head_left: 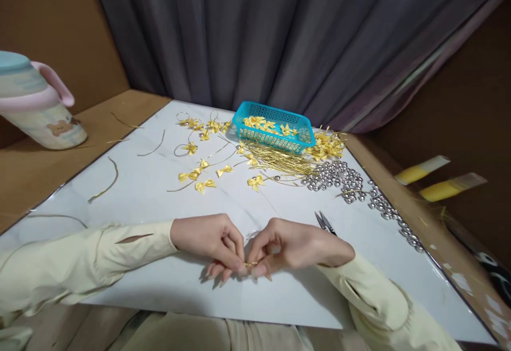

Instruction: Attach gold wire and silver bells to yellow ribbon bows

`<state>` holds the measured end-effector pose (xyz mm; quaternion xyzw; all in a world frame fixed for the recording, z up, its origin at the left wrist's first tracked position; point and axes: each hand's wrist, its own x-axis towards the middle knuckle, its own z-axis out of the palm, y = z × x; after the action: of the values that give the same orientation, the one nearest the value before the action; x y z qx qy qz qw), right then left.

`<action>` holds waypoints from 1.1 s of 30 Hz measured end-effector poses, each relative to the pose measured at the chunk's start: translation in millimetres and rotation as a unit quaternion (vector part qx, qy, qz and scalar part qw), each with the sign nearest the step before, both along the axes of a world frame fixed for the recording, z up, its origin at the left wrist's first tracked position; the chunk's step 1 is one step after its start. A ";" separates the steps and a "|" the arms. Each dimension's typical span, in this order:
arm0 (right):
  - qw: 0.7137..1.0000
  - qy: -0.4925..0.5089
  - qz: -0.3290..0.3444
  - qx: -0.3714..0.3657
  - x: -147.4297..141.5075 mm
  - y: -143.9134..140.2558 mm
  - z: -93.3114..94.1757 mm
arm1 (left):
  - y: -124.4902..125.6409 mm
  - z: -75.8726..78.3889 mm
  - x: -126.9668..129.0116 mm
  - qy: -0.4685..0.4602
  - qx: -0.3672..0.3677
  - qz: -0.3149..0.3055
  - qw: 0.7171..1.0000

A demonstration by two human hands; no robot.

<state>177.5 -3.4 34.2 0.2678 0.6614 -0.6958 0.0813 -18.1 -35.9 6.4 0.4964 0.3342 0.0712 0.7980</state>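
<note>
Left hand (211, 239) and right hand (293, 243) pinch gold cord (250, 264)
Fingers (238, 267) closed upon it; blue basket (277, 141) holds yellow bows (259, 123).

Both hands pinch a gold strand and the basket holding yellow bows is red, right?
Not quite: the head view shows the basket is turquoise, not red. It holds yellow bows, and the left hand and right hand pinch a gold strand.

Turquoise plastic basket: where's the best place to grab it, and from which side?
Probably take the turquoise plastic basket by its rim at both short ends, from above: it stands upright and open, with raised edges to pinch. Gold cords crowd the near long side, and yellow ribbon bows lie inside, so keep it level.
</note>
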 end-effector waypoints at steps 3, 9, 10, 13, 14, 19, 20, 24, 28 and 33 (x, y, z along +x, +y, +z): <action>1.000 -0.013 0.001 0.025 0.1 -0.7 -0.8 | -0.3 -2.3 0.1 0.010 -0.006 0.007 1.000; 0.999 -0.010 -0.007 0.043 0.3 -1.4 -2.8 | 2.9 -4.8 -0.9 -0.012 -0.006 0.026 1.000; 0.999 -0.010 -0.005 0.048 0.6 -1.3 -2.6 | 3.6 -4.8 -1.2 -0.018 -0.008 0.028 0.999; 0.998 -0.003 -0.001 0.061 1.0 -0.9 -1.4 | 5.1 -4.8 -2.1 -0.026 -0.012 0.028 0.999; 0.998 0.000 0.001 0.063 0.9 -0.6 -1.2 | 5.3 -5.0 -2.4 -0.025 -0.012 0.026 0.999; 0.998 0.004 -0.003 0.065 1.2 1.4 -0.6 | 5.5 -4.9 -3.2 -0.016 -0.002 0.029 0.999; 0.998 0.006 -0.005 0.065 1.6 1.9 -0.2 | 5.5 -3.8 -3.4 -0.010 0.003 0.030 0.999; 0.998 0.002 -0.012 0.060 3.6 3.7 2.2 | 5.4 5.6 -4.0 0.026 0.043 0.027 0.998; 0.999 0.006 -0.015 0.040 4.7 4.3 3.2 | 4.8 14.5 -4.5 0.049 0.071 0.010 0.996; 0.999 0.005 -0.016 0.028 4.3 3.6 2.5 | 3.1 15.3 -6.4 0.055 0.084 -0.006 0.995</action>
<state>181.8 0.2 36.7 0.2773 0.6768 -0.6793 0.0596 -24.5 -32.8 21.7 0.5666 0.3680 0.0667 0.7342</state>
